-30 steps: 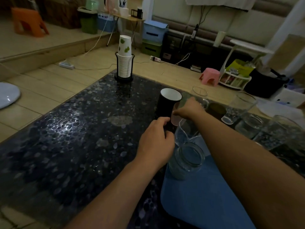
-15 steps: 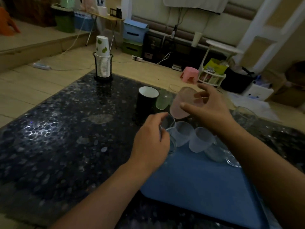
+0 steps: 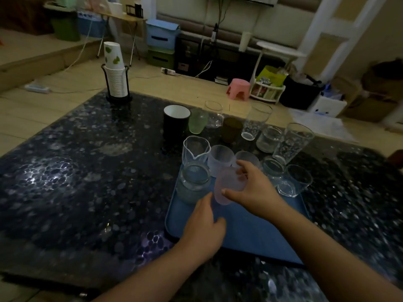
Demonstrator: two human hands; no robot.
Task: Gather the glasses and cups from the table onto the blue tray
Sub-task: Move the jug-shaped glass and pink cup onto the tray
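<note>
My right hand (image 3: 255, 192) is clamped on a frosted pink cup (image 3: 227, 185), thumb on the near side and fingers wrapped over the far wall near the rim. The cup hangs above the blue tray (image 3: 246, 234), tilted, its long axis leaning away from me with the mouth toward the far end and the base nearest my thumb. My left hand (image 3: 202, 227) sits just beside and below it over the tray's near left part, fingers loosely spread and holding nothing.

I judge the cup light and stiff, probably plastic or thin frosted glass, and a little slick, so a wrap round the mid-wall suits it better than pinching the rim. It needs righting before it goes down.

Just beyond my right hand, at the tray's far end, stand a clear spouted beaker (image 3: 195, 150), a round glass jar (image 3: 194, 182), two frosted cups (image 3: 221, 158) and two short clear glasses (image 3: 294, 182). Farther out on the worktop (image 3: 76, 171), well beyond both hands, wait a black mug (image 3: 176, 123), a green cup (image 3: 198, 122), a dark amber cup (image 3: 231, 128) and tall clear glasses (image 3: 256, 120). Those look fragile; I would take each low on the wall.
</note>
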